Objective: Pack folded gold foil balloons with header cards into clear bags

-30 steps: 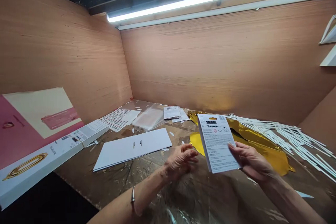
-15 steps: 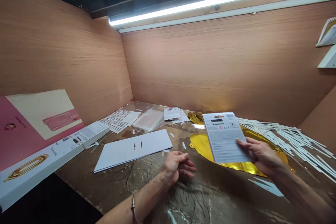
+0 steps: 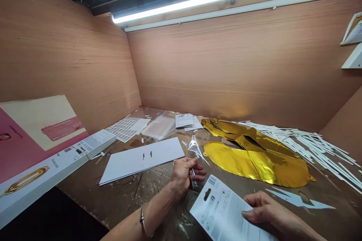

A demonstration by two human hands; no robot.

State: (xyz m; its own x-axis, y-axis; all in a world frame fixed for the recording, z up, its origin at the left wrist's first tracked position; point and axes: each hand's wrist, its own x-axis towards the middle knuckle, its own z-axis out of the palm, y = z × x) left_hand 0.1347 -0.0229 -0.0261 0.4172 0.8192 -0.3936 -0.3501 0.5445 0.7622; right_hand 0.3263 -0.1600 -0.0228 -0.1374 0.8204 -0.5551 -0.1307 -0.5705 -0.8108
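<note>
My right hand (image 3: 264,212) grips a white printed card packet (image 3: 223,211) with a hang hole and barcode, thumb on its face. The packet is tilted low at the front, and its bottom end runs out of view. My left hand (image 3: 185,173) is closed, with thumb and index finger pinched on a thin clear plastic film (image 3: 194,145). The film rises above the fingers, and a clear strip hangs below them. Behind and right of my hands lies a shiny gold foil balloon (image 3: 254,163). Left of my left hand rest folded white cards (image 3: 124,162) with two small slots.
Several white sticks (image 3: 311,143) are piled at the right. Toward the back lie clear bags (image 3: 160,126), a label sheet (image 3: 124,128) and printed cards (image 3: 184,120). A long box (image 3: 62,162) and a pink folder (image 3: 17,139) stand left; white scraps (image 3: 302,199) lie right.
My right hand has brought the packet down and left toward the front, tilting it and uncovering the gold foil. Clear film now shows at my left fingers, which have hardly moved.
</note>
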